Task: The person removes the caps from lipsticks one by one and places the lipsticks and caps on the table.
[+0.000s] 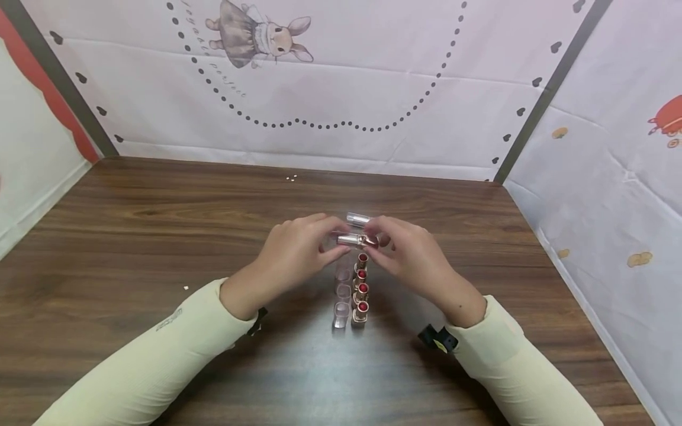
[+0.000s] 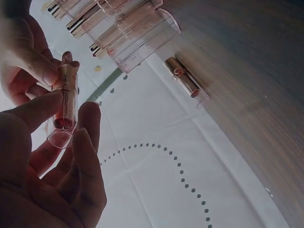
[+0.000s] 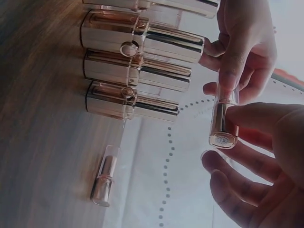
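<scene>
A lipstick (image 1: 350, 239) lies level between both hands, its gold tube inside a clear cap in the left wrist view (image 2: 66, 99). My left hand (image 1: 295, 244) pinches the cap end. At the other end, my right hand (image 1: 414, 247) grips the gold base (image 3: 223, 124) with thumb and fingers. Nearer the body, several uncapped lipsticks (image 1: 362, 291) stand upright in a column with red tips showing. Clear caps (image 1: 343, 291) form a column just left of them. Beyond the hands another lipstick (image 1: 358, 219) lies on its side, with a clear cap over it in the right wrist view (image 3: 105, 175).
The wooden table (image 1: 160, 236) meets a patterned cloth wall (image 1: 341, 77) at the back and another cloth at the right. Small white bits (image 1: 291, 178) lie near the back edge, and one white speck (image 1: 186, 288) is by the left sleeve.
</scene>
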### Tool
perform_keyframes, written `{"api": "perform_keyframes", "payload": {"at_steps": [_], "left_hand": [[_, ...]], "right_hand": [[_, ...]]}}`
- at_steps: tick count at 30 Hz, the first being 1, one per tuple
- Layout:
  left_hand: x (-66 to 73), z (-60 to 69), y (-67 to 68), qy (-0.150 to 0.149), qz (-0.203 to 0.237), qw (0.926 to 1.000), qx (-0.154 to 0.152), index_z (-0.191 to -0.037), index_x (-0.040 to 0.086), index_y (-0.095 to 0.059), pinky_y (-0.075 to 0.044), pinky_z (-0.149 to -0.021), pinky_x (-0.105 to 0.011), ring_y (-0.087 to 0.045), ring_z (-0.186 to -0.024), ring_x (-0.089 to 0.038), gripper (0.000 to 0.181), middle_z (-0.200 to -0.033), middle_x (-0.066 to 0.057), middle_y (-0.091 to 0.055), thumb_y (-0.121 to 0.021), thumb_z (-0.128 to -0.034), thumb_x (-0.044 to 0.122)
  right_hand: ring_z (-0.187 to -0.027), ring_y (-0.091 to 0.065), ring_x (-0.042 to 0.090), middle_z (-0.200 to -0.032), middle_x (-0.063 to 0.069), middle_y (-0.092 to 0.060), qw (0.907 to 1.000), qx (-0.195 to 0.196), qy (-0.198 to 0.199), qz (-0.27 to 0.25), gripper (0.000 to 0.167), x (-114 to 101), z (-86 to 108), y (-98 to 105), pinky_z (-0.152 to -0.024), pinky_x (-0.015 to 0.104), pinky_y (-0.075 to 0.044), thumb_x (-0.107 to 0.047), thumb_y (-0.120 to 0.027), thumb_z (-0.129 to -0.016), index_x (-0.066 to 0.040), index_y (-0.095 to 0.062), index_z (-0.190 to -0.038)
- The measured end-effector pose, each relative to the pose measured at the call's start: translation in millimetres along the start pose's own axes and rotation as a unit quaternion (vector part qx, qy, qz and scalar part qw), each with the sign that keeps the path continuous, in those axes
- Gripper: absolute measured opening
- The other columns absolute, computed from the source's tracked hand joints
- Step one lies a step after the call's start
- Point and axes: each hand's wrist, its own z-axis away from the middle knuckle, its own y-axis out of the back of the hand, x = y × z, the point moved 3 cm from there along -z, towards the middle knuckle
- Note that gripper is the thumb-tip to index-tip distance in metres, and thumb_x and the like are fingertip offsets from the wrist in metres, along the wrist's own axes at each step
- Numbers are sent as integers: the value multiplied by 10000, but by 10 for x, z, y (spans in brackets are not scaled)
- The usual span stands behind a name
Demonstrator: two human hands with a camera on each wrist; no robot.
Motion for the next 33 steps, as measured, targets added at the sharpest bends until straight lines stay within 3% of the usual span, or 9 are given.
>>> {"api": "perform_keyframes", "payload": {"at_steps": [9, 33], "left_hand": [[2, 21, -25, -104, 40, 9999, -49, -1088, 206, -735, -365, -475, -263, -487, -544, -74, 278, -925, 59, -739, -787, -863, 361], [8, 2, -51, 218, -227, 9987, -407, -1106, 230, -722, -381, -485, -291, -537, -580, -116, 297, -918, 62, -740, -755, -881, 420]], "right_hand": [[-870, -697, 123, -1012, 18, -729, 9995, -303, -76, -10, 332, 28, 23, -82, -741, 294, -567, -188, -784, -874, -128, -702, -1189], [-738, -631, 100, -896, -20, -713, 9988, -279, -135, 371, 295, 41, 24, -88, -650, 294, -507, -239, -759, -895, -163, -719, -1178]]}}
